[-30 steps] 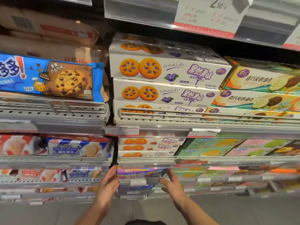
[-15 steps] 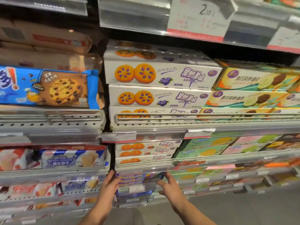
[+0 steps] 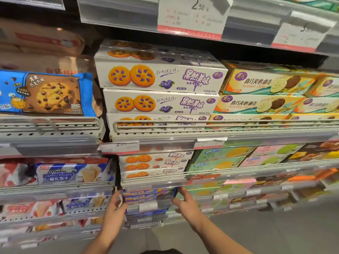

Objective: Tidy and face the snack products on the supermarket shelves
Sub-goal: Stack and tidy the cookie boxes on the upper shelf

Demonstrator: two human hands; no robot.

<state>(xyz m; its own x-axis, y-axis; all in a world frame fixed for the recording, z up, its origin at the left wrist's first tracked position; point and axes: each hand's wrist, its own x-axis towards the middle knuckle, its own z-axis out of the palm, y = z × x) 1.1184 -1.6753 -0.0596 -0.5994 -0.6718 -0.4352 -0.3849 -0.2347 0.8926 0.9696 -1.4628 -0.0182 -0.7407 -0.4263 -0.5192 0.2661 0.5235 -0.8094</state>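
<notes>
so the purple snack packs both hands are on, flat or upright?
Flat: the purple snack packs lie stacked, long edges facing out, left hand and right hand at either end.

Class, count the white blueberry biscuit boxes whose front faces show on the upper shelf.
3, stacked in one pile: the top box, the middle box beneath it, and the bottom box partly behind the shelf rail. More may sit behind them, hidden.
</notes>
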